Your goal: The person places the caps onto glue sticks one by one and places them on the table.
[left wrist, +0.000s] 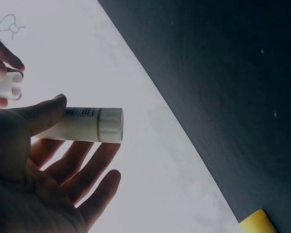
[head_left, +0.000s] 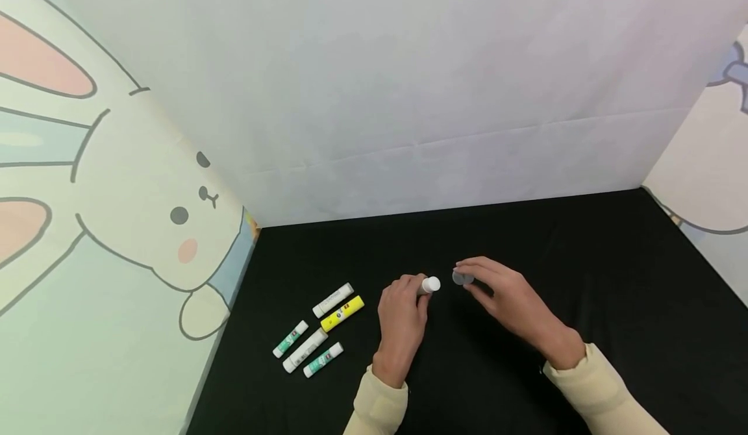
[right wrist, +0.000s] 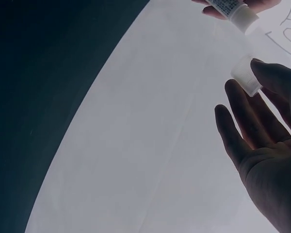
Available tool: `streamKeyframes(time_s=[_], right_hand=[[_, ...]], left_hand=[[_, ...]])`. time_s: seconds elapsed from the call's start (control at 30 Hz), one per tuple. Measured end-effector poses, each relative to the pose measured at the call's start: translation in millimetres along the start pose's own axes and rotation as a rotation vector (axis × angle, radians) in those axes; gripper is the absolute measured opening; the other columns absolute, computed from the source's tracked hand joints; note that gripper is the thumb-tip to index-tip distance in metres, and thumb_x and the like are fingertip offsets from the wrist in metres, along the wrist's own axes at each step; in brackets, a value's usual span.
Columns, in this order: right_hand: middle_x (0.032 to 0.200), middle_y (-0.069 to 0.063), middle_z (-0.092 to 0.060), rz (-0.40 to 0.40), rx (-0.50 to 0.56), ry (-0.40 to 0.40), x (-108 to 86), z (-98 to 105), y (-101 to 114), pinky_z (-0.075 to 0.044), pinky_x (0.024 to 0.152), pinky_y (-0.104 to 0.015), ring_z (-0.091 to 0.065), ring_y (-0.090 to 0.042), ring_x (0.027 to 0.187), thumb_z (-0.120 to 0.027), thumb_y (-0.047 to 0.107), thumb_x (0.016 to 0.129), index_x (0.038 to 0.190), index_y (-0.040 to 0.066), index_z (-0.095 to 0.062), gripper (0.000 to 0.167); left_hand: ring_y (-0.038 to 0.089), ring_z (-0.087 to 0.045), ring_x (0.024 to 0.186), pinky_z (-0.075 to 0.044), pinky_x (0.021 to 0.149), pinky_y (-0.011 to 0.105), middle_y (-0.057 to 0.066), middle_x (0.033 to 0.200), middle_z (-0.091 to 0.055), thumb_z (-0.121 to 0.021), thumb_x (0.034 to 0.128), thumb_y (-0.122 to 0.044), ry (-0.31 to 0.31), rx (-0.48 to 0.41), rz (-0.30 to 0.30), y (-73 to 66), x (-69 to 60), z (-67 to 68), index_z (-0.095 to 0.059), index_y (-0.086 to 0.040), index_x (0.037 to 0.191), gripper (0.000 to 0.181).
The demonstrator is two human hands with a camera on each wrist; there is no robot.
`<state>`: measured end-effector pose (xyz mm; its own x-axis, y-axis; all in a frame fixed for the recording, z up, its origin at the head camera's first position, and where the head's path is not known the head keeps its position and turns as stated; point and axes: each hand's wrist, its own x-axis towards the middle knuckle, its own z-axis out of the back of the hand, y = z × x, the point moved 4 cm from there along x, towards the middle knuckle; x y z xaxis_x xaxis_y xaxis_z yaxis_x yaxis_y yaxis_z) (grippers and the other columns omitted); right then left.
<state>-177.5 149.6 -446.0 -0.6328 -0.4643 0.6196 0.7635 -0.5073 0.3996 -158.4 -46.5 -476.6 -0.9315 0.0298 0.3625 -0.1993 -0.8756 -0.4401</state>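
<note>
My left hand (head_left: 402,311) grips a white glue stick (head_left: 430,285) above the black table, between the thumb and fingers. A barcode shows on its side in the left wrist view, where the glue stick (left wrist: 94,124) lies across the fingers. To the right, my right hand (head_left: 507,295) pinches a pale translucent cap (head_left: 463,277) between thumb and fingers. In the right wrist view the ribbed cap (right wrist: 246,76) is apart from the glue stick (right wrist: 233,13). A short gap separates the two hands.
Left of the hands lie several more glue sticks: a yellow glue stick (head_left: 342,313), white ones such as this white glue stick (head_left: 306,350), and green-and-white ones such as this green glue stick (head_left: 323,360). A pale cloth wall (head_left: 444,97) stands behind the black table (head_left: 491,227).
</note>
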Motion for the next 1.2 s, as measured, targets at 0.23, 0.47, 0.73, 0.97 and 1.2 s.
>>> streamKeyframes(time_s=[0.23, 0.47, 0.73, 0.97, 1.2], right_hand=[[0.125, -0.005, -0.071, 0.014, 0.025, 0.007, 0.5, -4.3, 7.3, -0.047, 0.096, -0.008, -0.074, -0.02, 0.104, -0.089, -0.012, 0.075, 0.122, 0.007, -0.073, 0.053], [0.126, -0.005, -0.071, 0.032, 0.05, 0.024, -1.0, -9.1, 12.0, -0.048, 0.095, -0.008, -0.074, -0.02, 0.104, -0.089, -0.012, 0.074, 0.122, 0.007, -0.073, 0.054], [0.126, -0.005, -0.071, 0.033, 0.063, 0.046, -0.3, -11.6, 18.8, -0.058, 0.088, -0.021, -0.074, -0.02, 0.105, -0.089, -0.011, 0.075, 0.123, 0.007, -0.072, 0.054], [0.126, -0.005, -0.071, 0.04, 0.079, 0.051, -0.1, -15.4, 21.7, -0.049, 0.095, -0.009, -0.074, -0.021, 0.105, -0.089, -0.011, 0.075, 0.123, 0.008, -0.073, 0.053], [0.127, -0.005, -0.07, 0.049, 0.095, 0.055, -1.3, -19.2, 22.1, -0.046, 0.097, -0.006, -0.074, -0.022, 0.105, -0.089, -0.012, 0.073, 0.123, 0.007, -0.073, 0.056]], left_hand=[[0.018, -0.07, 0.098, -0.057, 0.093, 0.041, -0.003, 0.109, -0.075, -0.087, 0.0892, -0.017, -0.012, 0.011, -0.015, -1.2, -3.2, 0.9, -0.078, -0.018, 0.111, 0.024], [0.017, -0.07, 0.096, -0.058, 0.091, 0.041, -0.003, 0.108, -0.075, -0.088, 0.0881, -0.017, -0.031, 0.013, -0.037, -1.3, -5.9, 0.1, -0.079, -0.019, 0.109, 0.023], [0.017, -0.07, 0.096, -0.058, 0.09, 0.041, -0.003, 0.109, -0.075, -0.088, 0.0883, -0.016, -0.041, 0.007, -0.06, -0.1, -7.9, -1.4, -0.078, -0.018, 0.11, 0.024], [0.017, -0.07, 0.097, -0.058, 0.092, 0.042, -0.002, 0.11, -0.075, -0.088, 0.0889, -0.017, -0.034, 0.008, -0.065, 0.7, -9.6, -2.1, -0.078, -0.017, 0.112, 0.025], [0.017, -0.07, 0.099, -0.057, 0.095, 0.041, -0.002, 0.113, -0.074, -0.085, 0.0922, -0.019, 0.009, -0.001, -0.037, 2.1, -11.7, -3.5, -0.078, -0.018, 0.116, 0.024]])
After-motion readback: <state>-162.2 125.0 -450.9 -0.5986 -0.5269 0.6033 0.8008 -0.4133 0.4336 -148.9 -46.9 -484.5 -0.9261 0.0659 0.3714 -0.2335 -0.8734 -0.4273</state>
